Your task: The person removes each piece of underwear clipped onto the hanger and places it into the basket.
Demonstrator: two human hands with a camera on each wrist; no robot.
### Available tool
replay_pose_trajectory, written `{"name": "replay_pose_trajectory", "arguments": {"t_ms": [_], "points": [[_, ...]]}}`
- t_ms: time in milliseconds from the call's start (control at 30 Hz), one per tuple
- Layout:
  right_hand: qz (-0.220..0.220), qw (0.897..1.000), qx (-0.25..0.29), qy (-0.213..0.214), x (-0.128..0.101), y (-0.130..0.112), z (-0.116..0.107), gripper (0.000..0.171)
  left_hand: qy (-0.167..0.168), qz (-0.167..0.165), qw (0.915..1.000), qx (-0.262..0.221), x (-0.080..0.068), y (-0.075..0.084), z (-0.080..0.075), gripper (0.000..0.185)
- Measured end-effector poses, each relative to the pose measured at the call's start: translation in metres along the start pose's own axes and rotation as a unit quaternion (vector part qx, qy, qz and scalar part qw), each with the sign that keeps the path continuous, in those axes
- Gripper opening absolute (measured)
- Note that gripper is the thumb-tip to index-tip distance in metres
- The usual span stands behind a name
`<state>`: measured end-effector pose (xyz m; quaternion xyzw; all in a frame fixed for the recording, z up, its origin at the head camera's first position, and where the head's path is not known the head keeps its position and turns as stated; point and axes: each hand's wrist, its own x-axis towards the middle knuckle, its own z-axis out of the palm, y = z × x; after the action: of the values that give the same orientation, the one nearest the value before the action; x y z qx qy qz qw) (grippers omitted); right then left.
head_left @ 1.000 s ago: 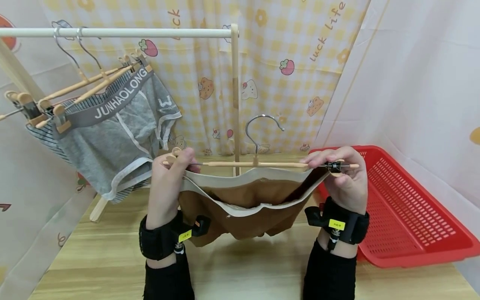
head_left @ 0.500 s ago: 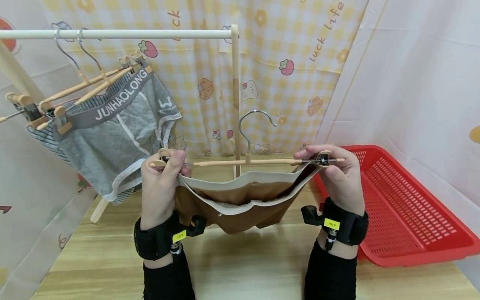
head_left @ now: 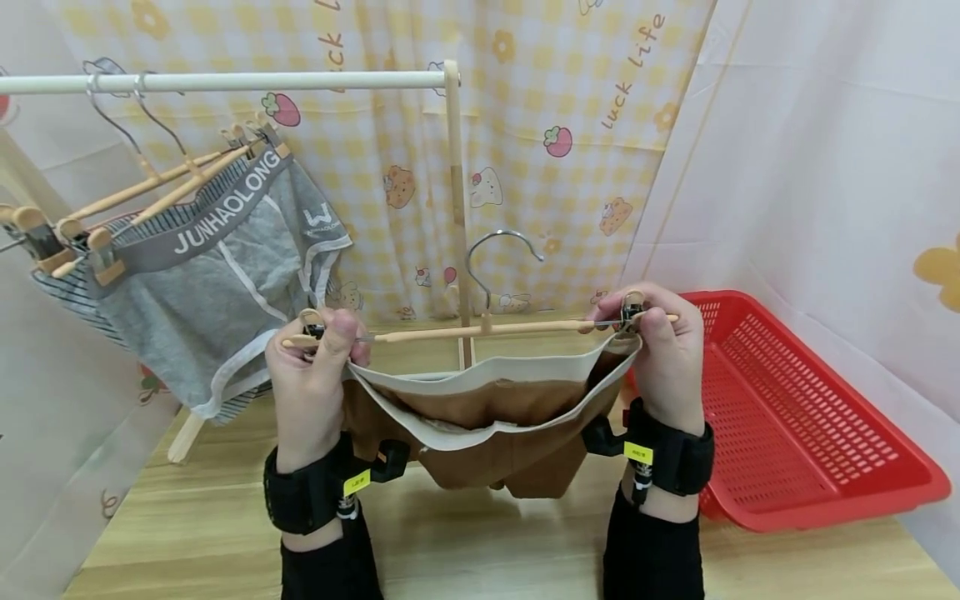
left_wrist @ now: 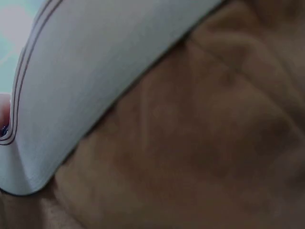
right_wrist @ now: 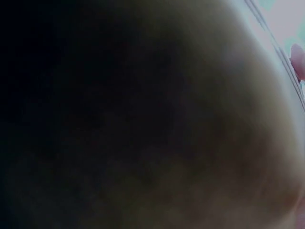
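Furthest left, grey briefs (head_left: 202, 296) with a lettered waistband hang before a striped garment (head_left: 71, 293), both on wooden hangers (head_left: 198, 179) from a white rail (head_left: 300, 81). Beside them, a person's left hand (head_left: 309, 379) grips one end of a third hanger (head_left: 420, 335), thumb and fingers curled round it at the clip. Between the hands, above the wooden table (head_left: 480, 558), hang brown briefs (head_left: 525, 467), their pale band gaping to show the brown inside. The left wrist view catches dark double stitching along that band and wrinkles in the cloth; the right wrist view is mostly dark and blurred. At right, the right hand (head_left: 669, 358) pinches the hanger's other end, where the band's corner meets the clip; whether it bites cloth cannot be told. Just beyond sits a red basket (head_left: 772, 454), its perforated floor and slotted side visible.
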<state>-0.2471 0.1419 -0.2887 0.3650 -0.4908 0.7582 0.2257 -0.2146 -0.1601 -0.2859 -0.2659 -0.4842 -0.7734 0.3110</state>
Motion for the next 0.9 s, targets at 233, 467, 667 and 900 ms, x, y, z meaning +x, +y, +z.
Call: {"name": "replay_pose_trajectory", "arguments": {"t_ms": [233, 467, 667, 900], "points": [[0.013, 1.000, 0.025, 0.006, -0.002, -0.001, -0.004, 0.047, -0.010, -0.001, 0.9998, 0.020, 0.000, -0.002, 0.001, 0.035], [0.013, 1.000, 0.008, 0.022, 0.000, -0.001, -0.009, 0.042, -0.040, 0.020, 0.9985, 0.032, 0.002, -0.005, -0.004, 0.049], [0.006, 1.000, 0.019, 0.005, -0.001, -0.001, -0.011, 0.029, -0.047, 0.044, 0.9971, 0.040, 0.002, -0.007, -0.008, 0.064], [-0.021, 1.000, -0.019, 0.003, 0.001, 0.000, -0.008, 0.033, -0.034, 0.045, 0.9974, 0.045, 0.002, -0.006, -0.007, 0.062]]}}
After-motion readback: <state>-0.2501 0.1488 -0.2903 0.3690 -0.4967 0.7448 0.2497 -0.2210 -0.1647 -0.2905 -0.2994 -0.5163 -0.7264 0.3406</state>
